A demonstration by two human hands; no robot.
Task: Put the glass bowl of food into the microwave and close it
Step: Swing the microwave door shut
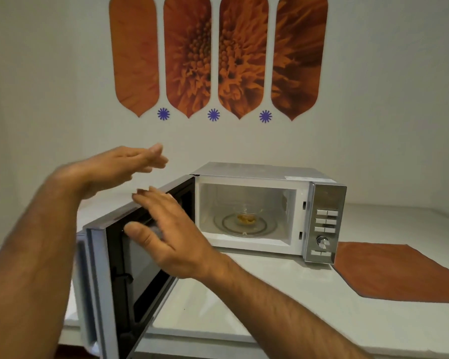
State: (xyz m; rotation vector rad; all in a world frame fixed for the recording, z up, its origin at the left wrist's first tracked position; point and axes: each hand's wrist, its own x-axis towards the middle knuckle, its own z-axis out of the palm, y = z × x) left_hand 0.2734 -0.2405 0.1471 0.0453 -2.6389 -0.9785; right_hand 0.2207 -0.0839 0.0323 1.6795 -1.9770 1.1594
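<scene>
Bowl (246,215) apparently on turntable (245,225) inside microwave (267,211); mat (402,270) right.

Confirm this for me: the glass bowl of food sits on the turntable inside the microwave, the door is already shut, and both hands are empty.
One thing is wrong: the door is not shut. The head view shows it swung wide open to the left. The glass bowl does sit on the turntable inside the microwave, and the left hand and right hand are empty.

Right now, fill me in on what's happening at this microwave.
A person is partway through heating food. The glass bowl of food already sits on the turntable inside the microwave, and both hands are empty. The door is swung wide open. The right hand is spread in front of the door's inner face and the left hand is raised above its top edge, so closing remains.
</scene>
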